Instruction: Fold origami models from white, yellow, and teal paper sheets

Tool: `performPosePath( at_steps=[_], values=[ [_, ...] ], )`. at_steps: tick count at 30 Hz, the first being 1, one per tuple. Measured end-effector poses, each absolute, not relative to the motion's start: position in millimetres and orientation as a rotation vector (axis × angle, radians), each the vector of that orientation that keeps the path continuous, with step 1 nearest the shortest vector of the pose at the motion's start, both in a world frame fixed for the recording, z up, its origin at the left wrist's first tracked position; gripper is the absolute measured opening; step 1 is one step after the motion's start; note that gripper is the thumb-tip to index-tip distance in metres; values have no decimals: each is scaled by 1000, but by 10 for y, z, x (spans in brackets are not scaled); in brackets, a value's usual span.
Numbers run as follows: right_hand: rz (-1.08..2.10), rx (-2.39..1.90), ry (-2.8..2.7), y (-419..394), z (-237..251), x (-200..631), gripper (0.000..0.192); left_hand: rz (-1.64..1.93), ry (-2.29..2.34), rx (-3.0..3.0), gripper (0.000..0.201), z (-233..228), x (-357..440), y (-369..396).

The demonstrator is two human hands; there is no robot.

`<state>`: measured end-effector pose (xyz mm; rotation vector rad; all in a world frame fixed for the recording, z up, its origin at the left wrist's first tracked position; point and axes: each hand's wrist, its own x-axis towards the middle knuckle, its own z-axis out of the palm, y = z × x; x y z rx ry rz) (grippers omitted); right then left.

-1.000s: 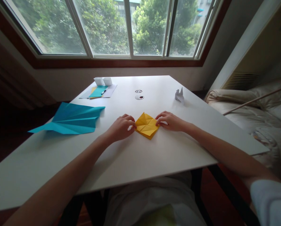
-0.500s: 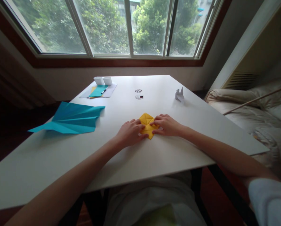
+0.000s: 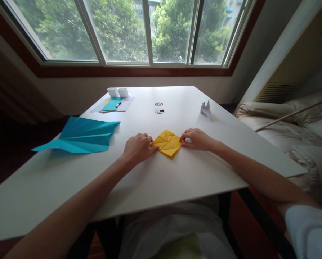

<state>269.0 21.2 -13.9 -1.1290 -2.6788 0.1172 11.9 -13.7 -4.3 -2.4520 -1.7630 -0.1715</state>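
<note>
Head view: fingertips of both hands curl under and hide against the paper edges, so contact is visible but whether either hand actually pinches it cannot be told; small items at the far edge, a stack of papers [image 3: 112, 104] with a pen and two white cups [image 3: 118, 92], are too small to read well, and the right sleeve [image 3: 309, 230] is cut off at the frame corner. The yellow folded paper [image 3: 166, 143] lies flat mid-table [image 3: 177, 180] as a creased diamond between left hand [image 3: 137, 147] at its left corner and right hand [image 3: 197, 139] at its right corner, fingers bent, touching the edges. Big blue folded paper [image 3: 81, 135] lies well apart to the left, a white paper crane [image 3: 205, 108] stands beyond on the right.
</note>
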Motion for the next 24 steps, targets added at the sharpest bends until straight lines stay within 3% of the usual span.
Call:
performPosePath(
  at_steps=[6,13,17,24],
  values=[
    [338,-1251,-2551,238,-211,2678,38,-275,-1887,-2583,45,-109,45,-46],
    [447,-1317,-2482,269,-249,2662,41,-619,-2005,-2689,39,-190,42,49],
    [503,-1348,-2462,267,-234,2661,42,-949,-2229,-2815,33,-184,53,64],
    [586,-1391,-2439,291,-278,2691,41,-1742,-2697,-2748,53,-73,125,-42]
  ],
)
